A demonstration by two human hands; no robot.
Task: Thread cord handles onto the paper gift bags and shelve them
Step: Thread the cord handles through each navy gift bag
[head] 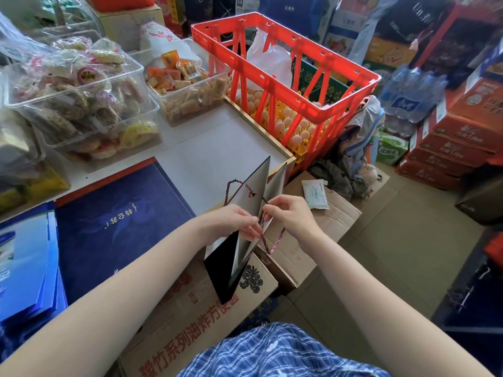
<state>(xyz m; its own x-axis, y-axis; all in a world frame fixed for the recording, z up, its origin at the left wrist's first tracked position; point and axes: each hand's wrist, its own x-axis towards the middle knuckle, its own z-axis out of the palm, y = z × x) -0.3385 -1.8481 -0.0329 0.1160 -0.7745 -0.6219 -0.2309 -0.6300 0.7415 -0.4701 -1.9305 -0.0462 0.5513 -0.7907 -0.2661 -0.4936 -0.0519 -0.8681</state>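
two hands are being held together at the middle of the view, over the cardboard boxes (206,308) at 6 o'clock. a dark paper gift bag (245,213) with a grey inside is being held open in the air between them, its mouth pointing toward 12 o'clock and its dark bottom corner toward 6 o'clock. the left hand (234,221) is being kept on the bag's near panel, its fingers pinched together on the panel edge and the striped cord (272,244). the right hand (288,213) is being held just beside it at 3 o'clock, its fingers pinched on the cord end at the panel. a loop of the cord is hanging below the right hand. a second cord handle (231,186) is already being carried by the far panel, with a knot showing on the inside. flat dark blue bags (117,221) are lying stacked on the table (217,148) at 9 o'clock. a red crate (285,66) over trays of eggs (294,129) is standing at 1 o'clock, and clear tubs of snacks (76,85) at 10 o'clock.
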